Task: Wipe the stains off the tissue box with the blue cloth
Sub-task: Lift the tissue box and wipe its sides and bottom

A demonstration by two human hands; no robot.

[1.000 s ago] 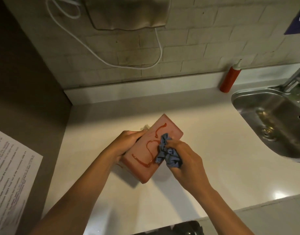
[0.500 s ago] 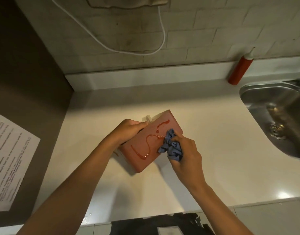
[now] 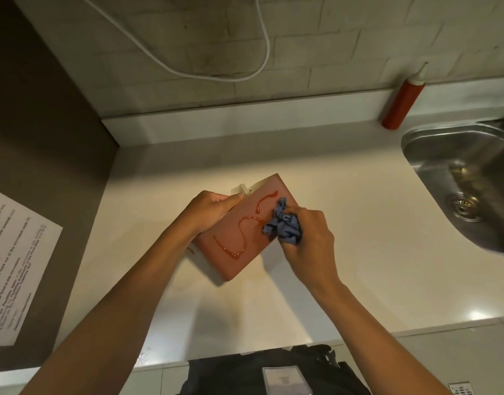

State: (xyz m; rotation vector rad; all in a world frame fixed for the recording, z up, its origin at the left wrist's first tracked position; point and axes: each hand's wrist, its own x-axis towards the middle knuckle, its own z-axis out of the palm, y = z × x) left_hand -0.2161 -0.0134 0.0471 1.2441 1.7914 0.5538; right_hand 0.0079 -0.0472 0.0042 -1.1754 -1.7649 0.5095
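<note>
Fingers (image 3: 231, 199) of the left hand (image 3: 209, 209) curl over the far-left edge of the tissue box (image 3: 239, 226) and hold it tilted, so its broad pink face turns up toward the camera. Fingers (image 3: 295, 240) of the right hand (image 3: 310, 240) are bunched tight round the blue cloth (image 3: 282, 223), whose crumpled front sticks out past them at about 10 o'clock and touches the box's face near its right edge.

By size, the pale worktop (image 3: 345, 223) comes first. The box sits near its middle, its lower corner seemingly resting on the surface, though that contact is hard to make out. The box is probably light card: stiff at the edges and likely to dent or buckle if pressed hard in the middle of a face. Holding it by the long edge, as the left hand does, looks the sound choice, since it braces the box against the push of the wiping. A tissue (image 3: 241, 189) shows at its far side, at 12 o'clock from the left hand.

The cloth is soft and limp, so a balled grip gives it some firmness. The red stain (image 3: 239, 238) runs in wet, glossy squiggles from the box's lower left up toward 1 o'clock; most of it looks unwiped, and it may well smear.
</note>
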